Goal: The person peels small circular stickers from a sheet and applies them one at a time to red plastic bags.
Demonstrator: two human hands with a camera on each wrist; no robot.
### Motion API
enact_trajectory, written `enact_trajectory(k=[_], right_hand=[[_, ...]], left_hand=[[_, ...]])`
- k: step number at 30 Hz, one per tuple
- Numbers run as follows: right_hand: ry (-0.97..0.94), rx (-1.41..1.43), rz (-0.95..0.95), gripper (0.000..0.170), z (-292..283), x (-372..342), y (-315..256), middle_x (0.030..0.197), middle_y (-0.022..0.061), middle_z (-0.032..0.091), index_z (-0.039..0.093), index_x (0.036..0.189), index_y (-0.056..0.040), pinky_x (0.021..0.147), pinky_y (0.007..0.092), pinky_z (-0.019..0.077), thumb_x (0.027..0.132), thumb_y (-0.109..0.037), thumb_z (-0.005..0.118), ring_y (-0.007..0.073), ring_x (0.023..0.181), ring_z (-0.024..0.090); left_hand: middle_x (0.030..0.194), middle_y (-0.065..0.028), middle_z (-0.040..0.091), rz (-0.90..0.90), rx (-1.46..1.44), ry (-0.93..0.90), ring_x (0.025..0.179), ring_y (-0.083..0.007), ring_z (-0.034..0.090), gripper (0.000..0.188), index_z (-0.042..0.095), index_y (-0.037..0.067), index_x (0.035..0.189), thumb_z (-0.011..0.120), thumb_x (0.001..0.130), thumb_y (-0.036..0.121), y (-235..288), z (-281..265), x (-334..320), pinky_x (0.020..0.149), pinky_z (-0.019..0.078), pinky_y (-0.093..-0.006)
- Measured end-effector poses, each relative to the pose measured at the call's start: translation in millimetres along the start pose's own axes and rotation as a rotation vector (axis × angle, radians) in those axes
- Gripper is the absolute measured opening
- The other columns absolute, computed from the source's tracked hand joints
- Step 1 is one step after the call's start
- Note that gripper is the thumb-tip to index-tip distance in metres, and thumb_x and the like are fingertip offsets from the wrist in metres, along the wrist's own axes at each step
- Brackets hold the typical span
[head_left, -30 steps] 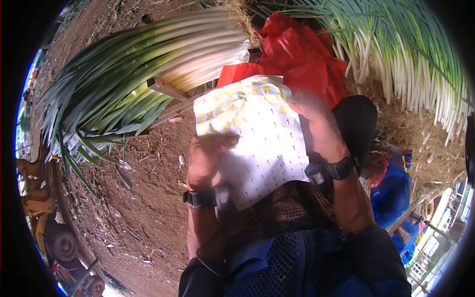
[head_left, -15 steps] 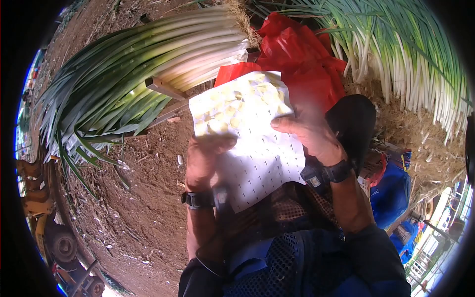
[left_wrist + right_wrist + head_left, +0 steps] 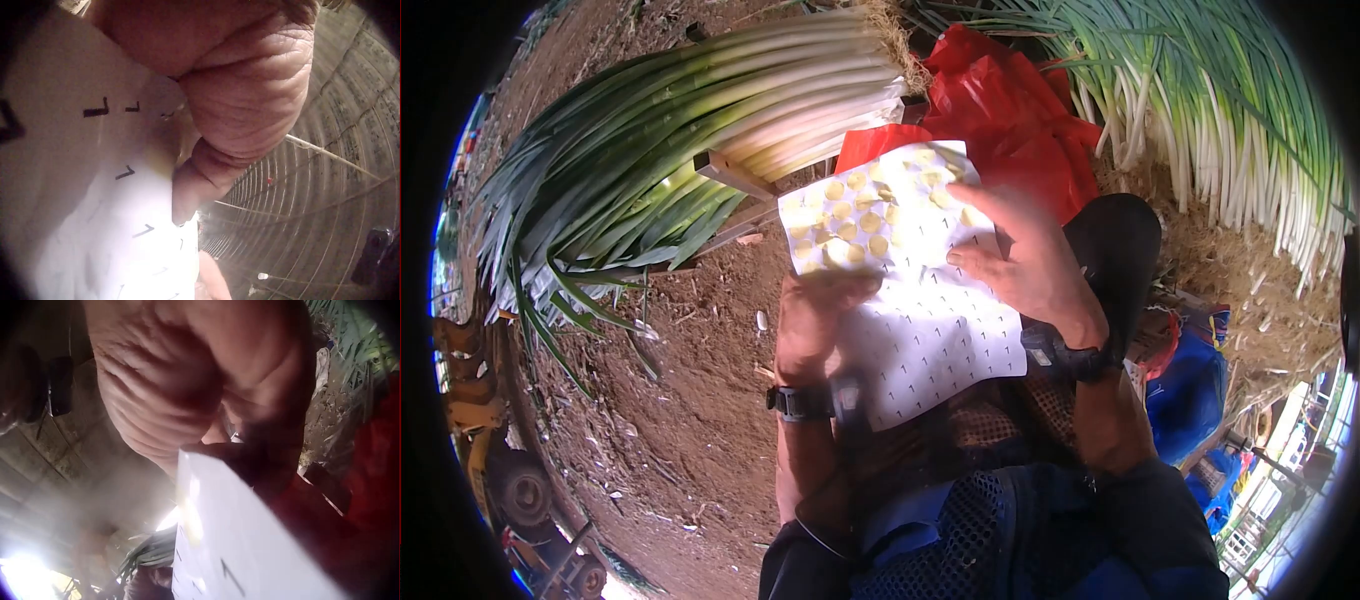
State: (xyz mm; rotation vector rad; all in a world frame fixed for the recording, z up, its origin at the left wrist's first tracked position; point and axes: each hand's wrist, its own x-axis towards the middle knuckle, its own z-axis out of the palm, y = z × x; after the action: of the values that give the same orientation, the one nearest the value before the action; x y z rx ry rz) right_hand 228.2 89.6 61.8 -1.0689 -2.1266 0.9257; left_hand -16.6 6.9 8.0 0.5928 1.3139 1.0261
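A white sheet of paper (image 3: 940, 320) is held up over the person's lap in the head view. Rows of small black marks like the figure 1 cover its lower part, and round yellowish spots (image 3: 870, 222) its upper part. The left hand (image 3: 815, 320) pinches the left edge, its thumb lying on the printed face. At the right edge is the right hand (image 3: 1035, 265), with thumb and index finger spread apart over the face. In the right wrist view the sheet's edge (image 3: 234, 531) runs up between thumb and fingers.
Thick leeks (image 3: 730, 110) lie stacked on a wooden rack (image 3: 735, 178) at the upper left. A red plastic bag (image 3: 1010, 120) sits beyond the sheet. Thinner green onions (image 3: 1220, 130) are piled at the right, above a blue bag (image 3: 1190, 390). Bare soil (image 3: 670, 430) spreads at the left.
The right thumb has slid down and inward over the sheet, and the right index finger has come onto its face. The sheet's top has tilted slightly left. The left hand keeps its hold.
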Motion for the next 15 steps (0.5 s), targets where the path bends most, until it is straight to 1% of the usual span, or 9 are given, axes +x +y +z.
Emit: enact_trajectory(k=[3, 4, 6, 9, 12, 15], right_hand=[[-0.09, 0.206, 0.309, 0.045, -5.7, 2.2, -10.3, 0.094, 0.0157, 0.064, 0.06, 0.123, -0.0004, 0.065, 0.0355, 0.0546, 0.081, -0.002, 0.075, 0.0249, 0.077, 0.067], [-0.091, 0.188, 0.286, 0.041, -4.9, 1.7, -7.6, 0.093, 0.0159, 0.063, 0.062, 0.12, -0.0002, 0.064, 0.0354, 0.0543, 0.081, -0.002, 0.075, 0.0251, 0.076, 0.067], [-0.095, 0.153, 0.24, 0.034, -2.3, 1.2, -0.4, 0.09, 0.0162, 0.063, 0.064, 0.113, 0.0003, 0.061, 0.0353, 0.0537, 0.081, -0.002, 0.075, 0.0253, 0.073, 0.067], [-0.074, 0.124, 0.204, 0.027, -0.9, 0.9, 0.0, 0.086, 0.0154, 0.062, 0.065, 0.105, 0.0004, 0.061, 0.0357, 0.0535, 0.081, -0.004, 0.075, 0.0261, 0.073, 0.067], [-0.144, -0.034, 0.126, 0.028, -5.3, 2.7, 1.2, 0.085, 0.015, 0.061, 0.064, 0.107, -0.0012, 0.062, 0.0388, 0.0539, 0.081, -0.007, 0.074, 0.0295, 0.071, 0.066], [-0.082, -0.097, 0.041, 0.03, -0.6, 1.2, 8.4, 0.086, 0.0151, 0.062, 0.065, 0.11, -0.0067, 0.063, 0.042, 0.0541, 0.082, -0.014, 0.074, 0.0325, 0.069, 0.065]], left_hand=[[0.083, -0.01, 0.073, 0.035, 0.031, -0.01, 0.075, -0.0158, 0.066, 0.028, 0.075, -0.006, 0.092, 0.077, 0.072, 0.014, -0.9, 0.8, -0.6, 0.076, 0.0518, -0.028], [0.082, -0.0101, 0.073, 0.053, 0.046, -0.013, 0.074, -0.0156, 0.066, 0.028, 0.075, -0.006, 0.092, 0.078, 0.073, 0.015, -1.2, 0.9, -0.7, 0.076, 0.0517, -0.0278], [0.081, -0.0097, 0.073, 0.017, -0.001, -0.011, 0.072, -0.0152, 0.065, 0.027, 0.075, -0.005, 0.09, 0.078, 0.073, 0.015, -0.1, 1.4, -0.7, 0.074, 0.0513, -0.028], [0.079, -0.0091, 0.073, 0.006, -0.011, -0.022, 0.071, -0.0147, 0.065, 0.026, 0.075, -0.005, 0.088, 0.079, 0.073, 0.015, 1.6, 0.6, -1.3, 0.073, 0.0506, -0.0284], [0.078, -0.0085, 0.073, 0.025, 0.043, -0.022, 0.071, -0.0145, 0.065, 0.024, 0.075, -0.005, 0.086, 0.079, 0.073, 0.015, -0.3, -1.1, -0.6, 0.071, 0.05, -0.0287], [0.079, -0.0091, 0.073, 0.092, 0.101, -0.015, 0.071, -0.0147, 0.065, 0.024, 0.075, -0.005, 0.086, 0.079, 0.073, 0.014, -11.4, -5.8, 3.1, 0.072, 0.0502, -0.0288]])
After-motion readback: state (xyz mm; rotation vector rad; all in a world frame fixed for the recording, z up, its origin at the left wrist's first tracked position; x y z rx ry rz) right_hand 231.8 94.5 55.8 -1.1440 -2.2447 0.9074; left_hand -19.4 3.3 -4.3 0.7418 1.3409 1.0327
